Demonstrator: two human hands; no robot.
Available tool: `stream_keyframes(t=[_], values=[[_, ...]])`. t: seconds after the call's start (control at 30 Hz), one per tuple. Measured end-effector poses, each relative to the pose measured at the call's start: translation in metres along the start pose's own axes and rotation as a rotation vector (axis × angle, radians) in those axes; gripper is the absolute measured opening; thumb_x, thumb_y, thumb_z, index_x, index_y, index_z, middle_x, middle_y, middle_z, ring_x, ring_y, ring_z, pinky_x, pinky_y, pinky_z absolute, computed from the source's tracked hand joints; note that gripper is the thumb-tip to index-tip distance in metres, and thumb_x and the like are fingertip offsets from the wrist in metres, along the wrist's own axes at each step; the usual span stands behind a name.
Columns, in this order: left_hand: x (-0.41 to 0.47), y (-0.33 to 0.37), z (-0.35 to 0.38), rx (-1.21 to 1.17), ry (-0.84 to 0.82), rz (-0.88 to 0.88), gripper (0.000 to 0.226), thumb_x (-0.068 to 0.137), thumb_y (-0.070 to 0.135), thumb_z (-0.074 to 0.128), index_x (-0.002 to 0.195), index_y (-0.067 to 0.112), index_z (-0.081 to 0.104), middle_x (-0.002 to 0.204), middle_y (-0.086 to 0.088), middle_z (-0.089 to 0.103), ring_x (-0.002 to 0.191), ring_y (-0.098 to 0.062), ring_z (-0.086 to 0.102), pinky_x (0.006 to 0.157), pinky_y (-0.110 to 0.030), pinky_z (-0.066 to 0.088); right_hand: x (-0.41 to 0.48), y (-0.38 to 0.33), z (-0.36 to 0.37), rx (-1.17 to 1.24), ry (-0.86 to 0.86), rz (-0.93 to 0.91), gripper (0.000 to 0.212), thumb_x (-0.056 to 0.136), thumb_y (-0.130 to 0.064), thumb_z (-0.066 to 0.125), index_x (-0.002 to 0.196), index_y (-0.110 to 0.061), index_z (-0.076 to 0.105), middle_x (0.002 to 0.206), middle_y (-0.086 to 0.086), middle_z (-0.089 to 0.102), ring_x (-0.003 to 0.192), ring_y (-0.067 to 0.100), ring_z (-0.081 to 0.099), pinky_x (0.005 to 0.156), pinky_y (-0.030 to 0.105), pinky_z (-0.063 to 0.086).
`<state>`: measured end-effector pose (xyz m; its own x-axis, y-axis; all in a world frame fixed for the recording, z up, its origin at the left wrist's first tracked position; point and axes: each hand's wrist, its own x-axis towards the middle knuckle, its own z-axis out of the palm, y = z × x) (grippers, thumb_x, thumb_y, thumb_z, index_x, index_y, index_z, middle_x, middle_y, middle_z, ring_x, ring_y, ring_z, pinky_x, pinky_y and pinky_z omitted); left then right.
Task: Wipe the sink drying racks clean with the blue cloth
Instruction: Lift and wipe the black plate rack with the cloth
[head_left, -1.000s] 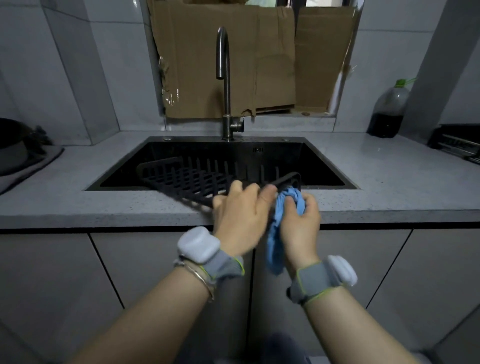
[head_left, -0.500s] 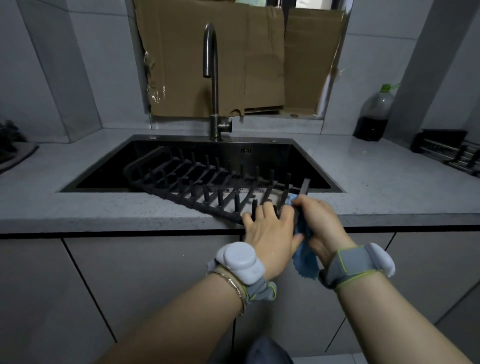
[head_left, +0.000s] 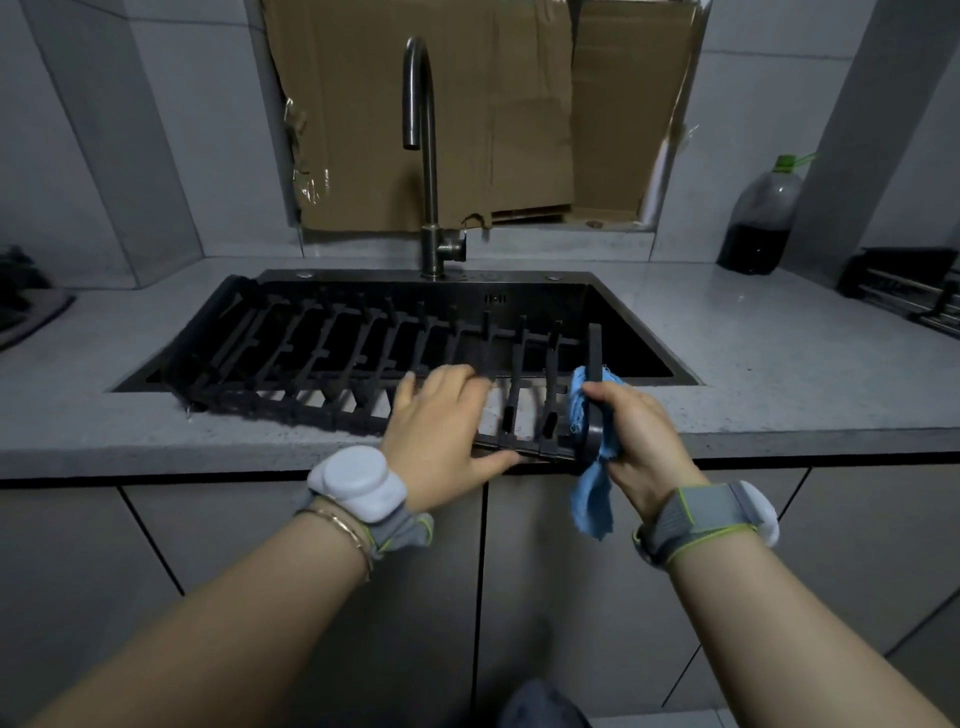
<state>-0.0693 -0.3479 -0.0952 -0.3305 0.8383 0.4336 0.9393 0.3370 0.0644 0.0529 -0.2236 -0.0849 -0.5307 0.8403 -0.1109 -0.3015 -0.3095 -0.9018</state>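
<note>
Two hands (head_left: 441, 431) (head_left: 639, 441) on rack (head_left: 595, 348), right around blue cloth (head_left: 589, 499)

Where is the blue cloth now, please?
In the head view the blue cloth is right of centre, wrapped round the right end bar of the drying rack and gripped by the right hand, its tail hanging below the counter edge.

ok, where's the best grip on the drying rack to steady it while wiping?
Near long rail of the drying rack, from the front, palm down: it lies flat on the counter edge, free of the upright pegs. The left hand rests there. The right hand holds the blue cloth around the right end bar.
</note>
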Motion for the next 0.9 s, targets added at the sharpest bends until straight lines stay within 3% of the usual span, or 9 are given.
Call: stream_keyframes(t=[0.13,0.23,0.33,0.43,0.5,0.6,0.73,0.83,0.9], values=[[0.006,-0.004,-0.004,0.119,-0.054,0.034,0.050,0.093,0.055,0.039,0.124,0.016,0.047,0.125,-0.002,0.040,0.122,-0.021,0.034,0.093,-0.033,0.032,0.008,-0.001,0.006,-0.127,0.090,-0.046,0.005,0.088,-0.008,0.058,0.085,-0.010,0.056,0.076,0.009,0.060,0.065,0.020,0.059,0.058,0.027,0.051],[0.010,-0.002,-0.002,0.140,-0.096,0.030,0.048,0.094,0.054,0.038,0.119,0.016,0.052,0.122,-0.003,0.039,0.120,-0.022,0.033,0.092,-0.034,0.033,0.017,-0.008,0.000,-0.562,0.318,-0.387,0.020,0.082,-0.011,0.064,0.099,-0.011,0.053,0.093,0.008,0.058,0.085,0.021,0.057,0.081,0.035,0.049],[0.009,-0.001,-0.002,0.150,-0.118,0.034,0.047,0.094,0.054,0.037,0.118,0.017,0.055,0.122,-0.003,0.038,0.120,-0.023,0.031,0.092,-0.034,0.031,0.011,-0.019,0.006,-0.953,0.132,-0.671,0.022,0.085,-0.010,0.058,0.106,-0.009,0.062,0.103,0.012,0.062,0.097,0.026,0.054,0.085,0.032,0.041],[0.008,-0.002,0.002,0.128,-0.095,0.028,0.046,0.094,0.052,0.040,0.115,0.016,0.058,0.126,-0.004,0.037,0.123,-0.024,0.031,0.092,-0.036,0.029,0.002,-0.019,0.010,-1.378,-0.095,-0.671,0.026,0.088,-0.009,0.049,0.106,-0.012,0.066,0.090,0.005,0.062,0.100,0.026,0.041,0.082,0.031,0.035],[0.004,-0.001,0.005,0.061,0.040,0.073,0.039,0.087,0.046,0.059,0.102,0.010,0.064,0.125,-0.010,0.046,0.122,-0.031,0.040,0.091,-0.042,0.033,-0.001,-0.022,0.010,-1.395,-0.119,-0.641,0.026,0.088,-0.010,0.046,0.102,-0.015,0.067,0.076,-0.005,0.053,0.099,0.022,0.036,0.078,0.030,0.035],[-0.004,-0.003,0.015,-0.021,0.281,0.026,0.040,0.060,0.032,0.086,0.083,0.008,0.064,0.105,-0.019,0.061,0.106,-0.033,0.053,0.079,-0.051,0.046,-0.003,-0.019,0.010,-1.344,-0.093,-0.623,0.022,0.089,-0.010,0.045,0.096,-0.013,0.065,0.071,-0.011,0.047,0.097,0.020,0.032,0.074,0.027,0.029],[-0.024,-0.002,0.022,-0.265,0.585,-0.099,0.026,0.076,0.020,0.069,0.090,0.009,0.050,0.091,-0.012,0.053,0.090,-0.021,0.040,0.072,-0.034,0.041,-0.007,-0.012,0.012,-1.292,-0.035,-0.634,0.021,0.089,-0.009,0.045,0.098,-0.008,0.064,0.084,-0.003,0.051,0.095,0.018,0.029,0.072,0.024,0.025],[-0.036,-0.004,0.022,-0.678,0.474,-0.480,0.012,0.087,0.011,0.063,0.087,0.006,0.052,0.078,0.002,0.048,0.078,-0.023,0.050,0.066,-0.018,0.036,-0.008,-0.011,0.008,-1.255,-0.063,-0.640,0.021,0.086,-0.004,0.046,0.095,-0.010,0.065,0.083,-0.005,0.051,0.096,0.018,0.031,0.070,0.023,0.023],[-0.037,-0.003,0.022,-1.010,0.327,-0.799,0.014,0.092,0.018,0.058,0.096,0.005,0.054,0.070,0.000,0.053,0.069,-0.027,0.058,0.058,-0.024,0.047,-0.009,-0.011,0.006,-1.114,-0.064,-0.603,0.023,0.084,0.001,0.048,0.090,-0.012,0.065,0.078,-0.006,0.052,0.092,0.017,0.040,0.070,0.022,0.029]])
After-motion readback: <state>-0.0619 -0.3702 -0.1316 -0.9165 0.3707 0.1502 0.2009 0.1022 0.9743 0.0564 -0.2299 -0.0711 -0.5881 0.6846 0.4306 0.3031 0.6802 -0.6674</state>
